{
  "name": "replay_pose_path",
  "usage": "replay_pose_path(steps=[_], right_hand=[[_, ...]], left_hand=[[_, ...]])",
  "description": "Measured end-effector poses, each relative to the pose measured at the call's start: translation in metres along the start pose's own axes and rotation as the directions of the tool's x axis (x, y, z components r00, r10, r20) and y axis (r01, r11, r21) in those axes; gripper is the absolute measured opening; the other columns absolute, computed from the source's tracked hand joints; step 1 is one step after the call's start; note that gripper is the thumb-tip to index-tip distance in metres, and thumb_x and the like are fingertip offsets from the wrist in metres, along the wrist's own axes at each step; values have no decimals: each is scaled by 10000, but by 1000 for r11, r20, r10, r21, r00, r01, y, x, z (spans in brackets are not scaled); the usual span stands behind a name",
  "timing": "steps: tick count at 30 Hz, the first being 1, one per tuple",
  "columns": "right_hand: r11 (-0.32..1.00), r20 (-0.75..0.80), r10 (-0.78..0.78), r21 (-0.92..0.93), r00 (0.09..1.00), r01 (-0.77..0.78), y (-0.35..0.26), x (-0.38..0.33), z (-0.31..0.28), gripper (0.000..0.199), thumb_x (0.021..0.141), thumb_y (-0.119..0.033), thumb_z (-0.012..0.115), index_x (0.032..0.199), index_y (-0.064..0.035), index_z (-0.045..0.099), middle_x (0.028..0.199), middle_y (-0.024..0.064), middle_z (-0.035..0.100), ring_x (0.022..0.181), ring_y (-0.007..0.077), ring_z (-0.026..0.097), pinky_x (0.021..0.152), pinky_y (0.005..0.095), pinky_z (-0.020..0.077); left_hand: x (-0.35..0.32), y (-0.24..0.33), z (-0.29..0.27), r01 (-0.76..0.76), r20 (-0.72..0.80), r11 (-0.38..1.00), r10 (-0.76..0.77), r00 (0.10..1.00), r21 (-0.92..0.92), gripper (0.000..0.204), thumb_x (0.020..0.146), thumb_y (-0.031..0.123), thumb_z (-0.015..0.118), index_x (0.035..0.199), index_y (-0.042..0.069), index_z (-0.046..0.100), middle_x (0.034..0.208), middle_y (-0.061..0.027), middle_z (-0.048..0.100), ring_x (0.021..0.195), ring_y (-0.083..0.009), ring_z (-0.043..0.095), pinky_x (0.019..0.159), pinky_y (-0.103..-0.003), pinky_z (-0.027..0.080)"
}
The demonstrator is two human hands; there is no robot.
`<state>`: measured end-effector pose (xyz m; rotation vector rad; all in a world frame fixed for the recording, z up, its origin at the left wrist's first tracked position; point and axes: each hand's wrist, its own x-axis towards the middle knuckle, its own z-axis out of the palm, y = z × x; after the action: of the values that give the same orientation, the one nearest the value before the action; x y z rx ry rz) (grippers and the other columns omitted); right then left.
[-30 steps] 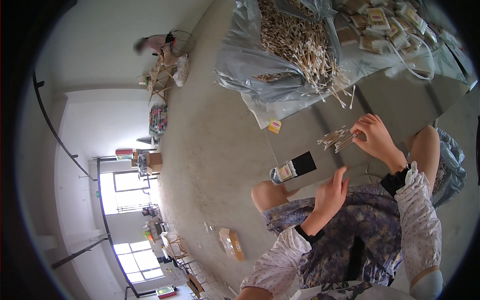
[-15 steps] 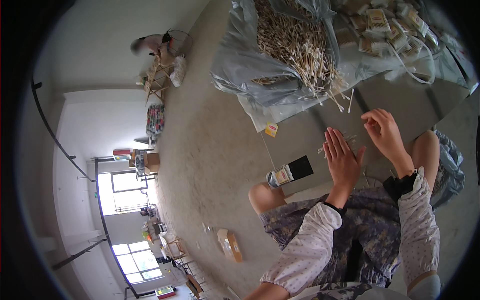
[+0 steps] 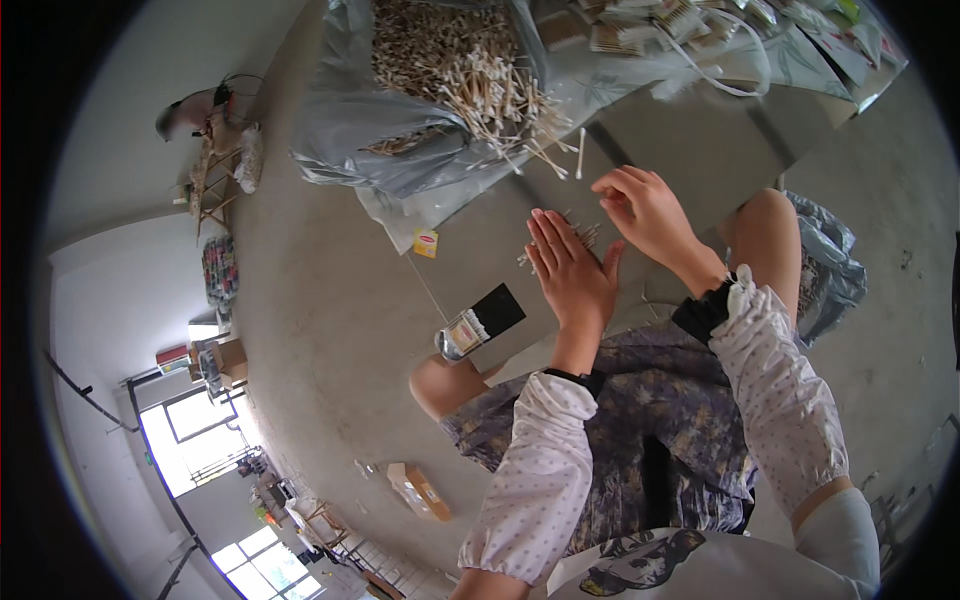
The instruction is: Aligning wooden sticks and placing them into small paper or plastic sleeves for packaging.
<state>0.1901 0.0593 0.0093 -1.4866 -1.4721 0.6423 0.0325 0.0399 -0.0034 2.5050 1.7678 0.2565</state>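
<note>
My left hand [image 3: 572, 268] lies flat with its fingers stretched out over a small bunch of cotton swabs [image 3: 588, 236] on the grey table. Swab tips show on both sides of the fingers; the rest is hidden under the hand. Just right of it, my right hand [image 3: 650, 215] hovers with loosely bent fingers, the thumb apart, and nothing visible between them. One loose cotton swab [image 3: 581, 153] lies beyond the hands. Past it, a big heap of cotton swabs [image 3: 490, 90] spills from an open grey plastic bag [image 3: 345, 130].
Left of my hands lies a clear swab pack [image 3: 462, 333] against a black flat piece [image 3: 500, 310]. A small yellow card [image 3: 426, 243] sits near the table's left edge. Filled swab packets [image 3: 620, 38] and a white strap [image 3: 735, 88] lie at the back. Another grey bag [image 3: 830, 265] stands beside my right knee.
The whole view has shifted, so everything appears farther left and higher. Both hands keep nearly the same place over the table, and more swab tips show beside the left fingers.
</note>
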Motion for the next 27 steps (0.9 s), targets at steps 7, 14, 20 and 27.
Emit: replay_pose_path(steps=[7, 14, 20, 27], right_hand=[[998, -17, 39, 46, 999, -38, 0, -4, 5, 133, 881, -31, 623, 1008, -48, 654, 938, 84, 652, 812, 246, 659, 731, 349, 527], [999, -19, 1, 34, 1000, 0, 2, -1, 5, 147, 892, -21, 597, 1028, -43, 648, 951, 90, 646, 829, 254, 665, 713, 356, 539], [1000, -33, -2, 17, 999, 3, 2, -1, 4, 141, 851, -47, 608, 983, -55, 657, 910, 109, 657, 856, 325, 638, 743, 420, 506], [1000, -33, -6, 4, 999, 6, 0, -1, 9, 132, 854, -49, 614, 977, -59, 658, 908, 107, 659, 857, 329, 633, 746, 418, 510]], left_hand=[[-22, 8, -3, -12, 12, 995, 14, 1000, -97, 951, 977, 583, 442, 1521, -112, 89, 1581, -327, 137, 1494, -443, 93, 1200, -541, 104], [-31, -13, -19, 131, 44, 959, -123, 991, -250, 933, 988, 545, 461, 1536, -85, 45, 1598, -308, 104, 1499, -444, 57, 1193, -565, 44], [-36, -11, -33, 50, 141, 993, -36, 989, -102, 949, 979, 551, 476, 1527, -103, 61, 1595, -320, 86, 1502, -440, 40, 1190, -569, 60], [-25, -6, -12, -89, 61, 990, 96, 994, -112, 964, 963, 559, 493, 1521, -113, 87, 1582, -335, 114, 1494, -458, 63, 1186, -579, 85]])
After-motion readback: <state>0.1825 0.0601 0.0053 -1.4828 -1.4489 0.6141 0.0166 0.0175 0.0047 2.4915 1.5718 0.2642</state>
